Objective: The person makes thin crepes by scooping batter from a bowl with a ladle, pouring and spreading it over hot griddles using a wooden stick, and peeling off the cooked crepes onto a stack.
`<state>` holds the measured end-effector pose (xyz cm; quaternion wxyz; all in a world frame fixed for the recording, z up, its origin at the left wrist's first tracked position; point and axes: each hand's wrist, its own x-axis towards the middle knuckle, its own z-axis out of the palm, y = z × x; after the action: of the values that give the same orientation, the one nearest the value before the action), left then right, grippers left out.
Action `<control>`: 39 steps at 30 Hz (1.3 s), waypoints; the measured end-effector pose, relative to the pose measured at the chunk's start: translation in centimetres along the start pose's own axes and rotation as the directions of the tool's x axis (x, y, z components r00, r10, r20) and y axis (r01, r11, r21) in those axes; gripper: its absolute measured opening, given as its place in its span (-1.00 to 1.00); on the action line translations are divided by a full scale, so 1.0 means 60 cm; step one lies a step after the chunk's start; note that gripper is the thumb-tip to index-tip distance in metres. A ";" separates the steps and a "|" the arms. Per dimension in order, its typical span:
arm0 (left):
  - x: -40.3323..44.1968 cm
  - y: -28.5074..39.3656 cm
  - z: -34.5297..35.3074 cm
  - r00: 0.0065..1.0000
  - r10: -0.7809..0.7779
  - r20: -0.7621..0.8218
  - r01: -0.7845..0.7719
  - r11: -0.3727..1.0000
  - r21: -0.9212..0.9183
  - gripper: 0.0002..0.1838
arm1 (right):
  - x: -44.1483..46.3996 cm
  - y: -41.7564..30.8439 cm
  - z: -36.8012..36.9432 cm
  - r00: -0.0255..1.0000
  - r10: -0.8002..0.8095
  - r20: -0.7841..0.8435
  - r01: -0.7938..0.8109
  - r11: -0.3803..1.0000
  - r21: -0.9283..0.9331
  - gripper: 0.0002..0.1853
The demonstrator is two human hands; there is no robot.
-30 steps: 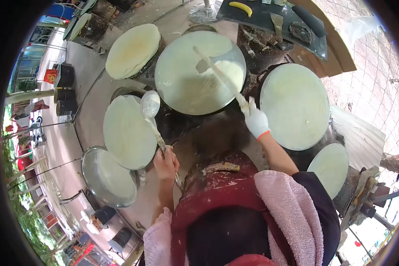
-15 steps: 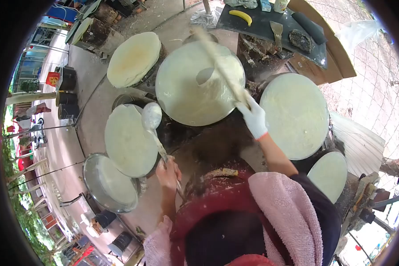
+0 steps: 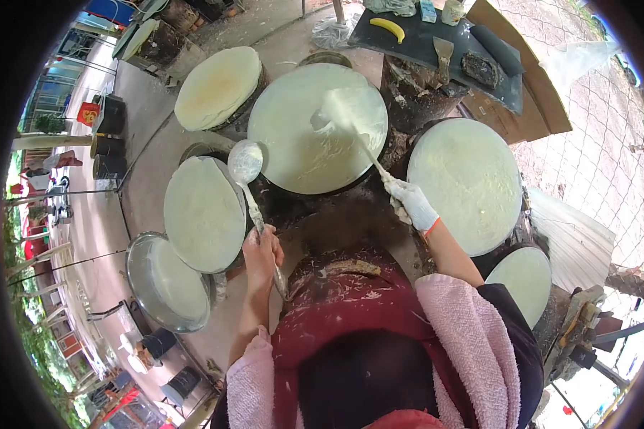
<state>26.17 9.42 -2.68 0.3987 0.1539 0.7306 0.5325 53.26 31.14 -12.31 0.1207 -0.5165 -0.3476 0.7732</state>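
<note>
My left hand (image 3: 262, 252), bare, is closed around the handle of a large metal ladle (image 3: 245, 163). The ladle's round bowl is coated in pale batter and hangs beside the rim of the central griddle. In a white glove, my right hand (image 3: 412, 203) grips the handle of a batter spreader (image 3: 350, 113). The spreader's broad head, blurred by motion, is over the batter sheet (image 3: 293, 146) that covers the round griddle. A darker patch shows next to the head, and wet ridges of batter lie below it.
Pale flatbread sheets lie at left (image 3: 204, 214) and upper left (image 3: 218, 89). Another batter-covered griddle (image 3: 465, 189) stands at right, a smaller one (image 3: 522, 282) below it. A metal basin (image 3: 137, 275) sits lower left. A dark board (image 3: 415, 46) holds a banana (image 3: 388, 28) and scraper (image 3: 443, 53).
My right hand has come slightly down and toward me, and the spreader has turned so its broad face shows. The ladle remains in my left hand, which has shifted a little up and left.
</note>
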 end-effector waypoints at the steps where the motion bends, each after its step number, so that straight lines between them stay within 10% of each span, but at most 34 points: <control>1: 0.013 0.003 -0.002 0.999 0.022 0.036 -0.022 1.000 0.018 -0.72 | -0.004 -0.004 0.001 0.998 0.018 0.055 -0.017 1.000 -0.015 -0.58; 11: 0.343 0.067 0.092 0.898 0.119 0.424 -0.174 0.980 0.093 -0.75 | 0.018 0.062 0.008 0.967 -0.253 -0.034 0.241 0.947 -0.213 -0.58; 16: 0.372 0.047 0.110 0.833 -0.051 0.552 0.002 0.996 0.090 -0.79 | -0.038 0.147 0.077 0.848 -0.337 -0.409 0.316 0.941 -0.121 -0.51; 18: 0.340 0.035 0.103 0.817 -0.160 0.554 0.132 0.987 0.090 -0.82 | -0.020 0.184 0.176 0.850 -0.355 -0.388 0.399 0.916 0.035 -0.52; 22: 0.249 -0.012 0.089 0.817 -0.270 0.509 0.426 0.878 -0.218 -0.87 | -0.037 0.147 0.298 0.985 -0.021 -0.169 0.061 0.970 0.237 -0.61; 25: 0.225 -0.022 0.072 0.792 -0.297 0.534 0.538 0.752 -0.380 -0.89 | 0.006 0.170 0.241 0.891 -0.292 -0.349 0.315 0.949 0.011 -0.59; 26: 0.219 -0.019 0.068 0.780 -0.307 0.546 0.571 0.706 -0.418 -0.90 | -0.023 0.143 0.251 0.910 -0.158 -0.383 0.245 0.951 0.189 -0.56; 29: 0.176 0.002 0.091 0.821 -0.383 0.424 0.530 0.787 -0.316 -0.94 | 0.046 0.226 0.270 0.926 -0.281 -0.253 0.322 0.936 0.141 -0.63; 31: 0.176 -0.023 0.099 0.793 -0.291 0.536 0.583 0.619 -0.526 -0.94 | 0.011 0.205 0.296 0.998 -0.004 -0.059 0.016 0.979 0.201 -0.69; 34: 0.162 0.023 0.015 0.776 -0.003 0.631 0.526 0.554 -0.645 -0.87 | -0.037 0.103 0.266 0.997 0.028 -0.072 -0.016 0.988 0.155 -0.70; 36: 0.169 -0.011 -0.064 0.517 0.168 0.840 0.809 -0.415 -0.415 -0.68 | -0.046 0.073 0.196 0.971 -0.212 -0.111 0.212 0.977 -0.010 -0.59; 39: 0.096 -0.021 -0.083 0.501 0.307 0.809 0.847 0.022 -0.532 -0.64 | -0.008 0.069 0.123 0.939 -0.240 -0.247 0.209 0.967 -0.145 -0.55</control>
<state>19.07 9.42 -5.65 0.7740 -0.1163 -0.0758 0.6178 47.64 24.81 -13.05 0.2229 -0.5775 -0.4298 0.6573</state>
